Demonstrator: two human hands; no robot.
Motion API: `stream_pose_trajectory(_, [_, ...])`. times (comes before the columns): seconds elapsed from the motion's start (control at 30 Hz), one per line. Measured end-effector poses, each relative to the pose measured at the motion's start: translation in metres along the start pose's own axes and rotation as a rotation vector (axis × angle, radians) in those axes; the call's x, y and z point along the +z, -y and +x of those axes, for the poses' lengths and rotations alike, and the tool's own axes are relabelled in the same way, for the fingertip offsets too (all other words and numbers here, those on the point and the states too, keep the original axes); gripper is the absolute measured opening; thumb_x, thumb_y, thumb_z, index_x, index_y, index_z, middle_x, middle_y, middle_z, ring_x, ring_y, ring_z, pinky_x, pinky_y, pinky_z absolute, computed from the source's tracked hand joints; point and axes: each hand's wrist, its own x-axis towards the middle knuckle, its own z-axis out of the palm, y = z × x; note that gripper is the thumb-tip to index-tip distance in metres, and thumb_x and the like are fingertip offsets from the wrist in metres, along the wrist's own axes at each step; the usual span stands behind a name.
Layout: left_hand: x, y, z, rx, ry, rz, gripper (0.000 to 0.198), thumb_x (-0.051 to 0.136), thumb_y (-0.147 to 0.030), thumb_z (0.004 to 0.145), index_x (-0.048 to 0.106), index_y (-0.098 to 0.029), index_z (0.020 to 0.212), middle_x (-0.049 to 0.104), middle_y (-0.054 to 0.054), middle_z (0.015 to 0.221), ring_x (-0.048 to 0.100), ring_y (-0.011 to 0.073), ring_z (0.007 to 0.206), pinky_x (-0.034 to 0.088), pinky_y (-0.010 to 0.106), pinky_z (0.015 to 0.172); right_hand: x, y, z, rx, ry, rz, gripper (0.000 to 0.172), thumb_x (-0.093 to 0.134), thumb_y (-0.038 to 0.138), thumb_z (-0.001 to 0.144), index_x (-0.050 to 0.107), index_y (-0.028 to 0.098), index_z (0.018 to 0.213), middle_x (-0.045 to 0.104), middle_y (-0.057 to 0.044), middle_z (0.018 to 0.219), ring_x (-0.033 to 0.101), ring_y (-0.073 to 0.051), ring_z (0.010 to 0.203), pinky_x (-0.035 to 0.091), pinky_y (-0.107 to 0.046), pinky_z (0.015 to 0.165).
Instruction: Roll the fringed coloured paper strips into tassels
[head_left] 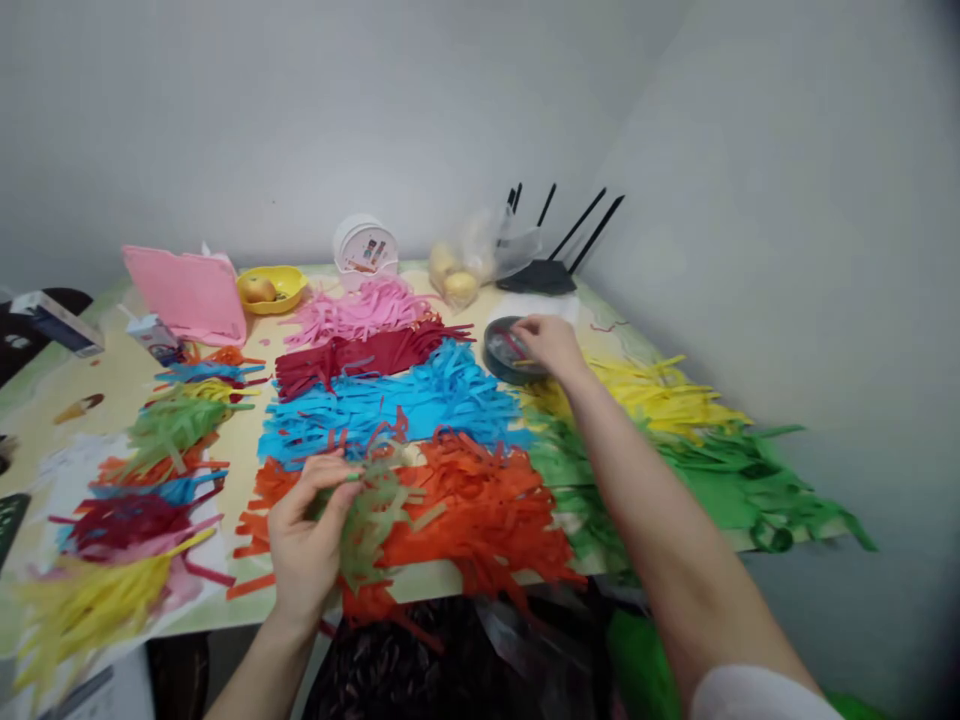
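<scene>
My left hand (304, 535) is closed on a bundle of green paper strips (371, 520), held over the orange strip pile (472, 505) near the table's front edge. My right hand (549, 343) reaches far across the table and rests on a dark round dish (501, 352), fingers curled at a small stick-like thing I cannot make out. Piles of cut paper strips cover the table: pink (360, 310), dark red (360, 355), blue (397, 400), yellow (652, 390) and green (712, 470).
Mixed bundles of strips (150, 470) lie at the left. At the back stand a pink case (187, 292), a yellow bowl with fruit (271, 287), a white tub (365, 247), a plastic bag (472, 262) and a black router (551, 270). A small carton (154, 338) stands left.
</scene>
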Motion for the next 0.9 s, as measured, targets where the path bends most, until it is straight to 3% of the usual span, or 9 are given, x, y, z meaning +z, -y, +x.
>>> stream_pose_trajectory(0.1, [0.0, 0.004, -0.001, -0.113, 0.07, -0.054, 0.003, 0.078, -0.024, 0.077, 0.078, -0.023, 0.075, 0.072, 0.001, 0.077, 0.067, 0.0167, 0.084, 0.054, 0.031, 0.09, 0.019, -0.024, 0.038, 0.048, 0.147, -0.081, 0.021, 0.058, 0.027, 0.096, 0.069, 0.015, 0.108, 0.07, -0.01, 0.114, 0.067, -0.023, 0.104, 0.053, -0.039, 0.092])
stream_pose_trajectory(0.27, [0.0, 0.011, -0.001, -0.237, 0.111, -0.005, 0.011, 0.076, -0.029, 0.081, 0.081, -0.023, 0.088, 0.071, 0.005, 0.088, 0.065, 0.0177, 0.088, 0.053, 0.026, 0.082, 0.048, -0.03, 0.051, 0.105, 0.259, -0.172, 0.04, 0.065, 0.035, 0.093, 0.06, 0.011, 0.124, 0.062, -0.014, 0.124, 0.064, -0.023, 0.107, 0.055, -0.042, 0.09])
stream_pose_trajectory(0.37, [0.0, 0.007, 0.002, -0.234, 0.189, 0.027, 0.02, 0.067, -0.031, 0.089, 0.079, -0.025, 0.104, 0.068, 0.004, 0.088, 0.063, 0.016, 0.087, 0.051, 0.025, 0.08, 0.048, -0.03, 0.052, 0.115, 0.252, -0.179, 0.037, 0.067, 0.033, 0.091, 0.063, 0.009, 0.119, 0.064, -0.015, 0.12, 0.065, -0.023, 0.106, 0.055, -0.041, 0.09])
stream_pose_trajectory(0.47, [0.002, 0.0, 0.004, -0.228, 0.241, 0.051, 0.024, 0.065, -0.032, 0.091, 0.078, -0.025, 0.108, 0.068, 0.005, 0.09, 0.062, 0.0158, 0.087, 0.051, 0.025, 0.08, 0.032, -0.025, 0.043, 0.101, 0.184, -0.158, 0.024, 0.064, 0.021, 0.091, 0.067, 0.004, 0.108, 0.069, -0.02, 0.111, 0.066, -0.027, 0.104, 0.052, -0.039, 0.09])
stream_pose_trajectory(0.57, [0.004, -0.005, 0.005, -0.25, 0.235, 0.046, 0.02, 0.068, -0.032, 0.087, 0.08, -0.024, 0.101, 0.071, 0.005, 0.089, 0.064, 0.016, 0.085, 0.051, 0.025, 0.078, 0.011, -0.003, 0.011, 0.047, -0.015, 0.002, 0.023, 0.053, 0.016, 0.093, 0.066, 0.007, 0.111, 0.072, -0.019, 0.106, 0.068, -0.025, 0.098, 0.052, -0.035, 0.086])
stream_pose_trajectory(0.63, [0.006, -0.008, 0.005, -0.285, 0.177, 0.03, 0.016, 0.073, -0.031, 0.083, 0.081, -0.023, 0.093, 0.074, 0.005, 0.087, 0.066, 0.0158, 0.082, 0.052, 0.024, 0.077, 0.0, 0.021, -0.028, -0.086, -0.203, 0.395, 0.017, 0.063, 0.022, 0.088, 0.068, 0.013, 0.101, 0.074, -0.012, 0.091, 0.07, -0.021, 0.083, 0.054, -0.032, 0.077])
stream_pose_trajectory(0.67, [0.007, -0.01, 0.004, -0.304, 0.136, 0.023, 0.013, 0.075, -0.03, 0.08, 0.081, -0.022, 0.089, 0.075, 0.004, 0.085, 0.067, 0.0156, 0.08, 0.052, 0.024, 0.076, -0.004, 0.035, -0.052, -0.179, -0.207, 0.612, 0.016, 0.067, 0.027, 0.085, 0.068, 0.016, 0.095, 0.074, -0.008, 0.084, 0.069, -0.02, 0.075, 0.055, -0.031, 0.07])
stream_pose_trajectory(0.77, [0.008, -0.015, -0.001, -0.339, 0.048, 0.012, 0.01, 0.079, -0.028, 0.073, 0.077, -0.019, 0.078, 0.074, 0.002, 0.077, 0.067, 0.0146, 0.072, 0.053, 0.023, 0.07, -0.008, 0.077, -0.128, -0.385, -0.008, 0.952, 0.012, 0.073, 0.032, 0.081, 0.07, 0.022, 0.088, 0.073, -0.003, 0.078, 0.069, -0.018, 0.069, 0.056, -0.03, 0.065])
stream_pose_trajectory(0.9, [0.002, -0.024, -0.011, -0.314, 0.064, -0.003, 0.011, 0.075, -0.028, 0.077, 0.074, -0.017, 0.078, 0.074, 0.002, 0.074, 0.067, 0.0147, 0.071, 0.054, 0.023, 0.069, 0.008, 0.116, -0.194, -0.425, 0.19, 1.088, 0.005, 0.073, 0.027, 0.081, 0.072, 0.023, 0.084, 0.075, -0.002, 0.081, 0.069, -0.017, 0.071, 0.057, -0.027, 0.065])
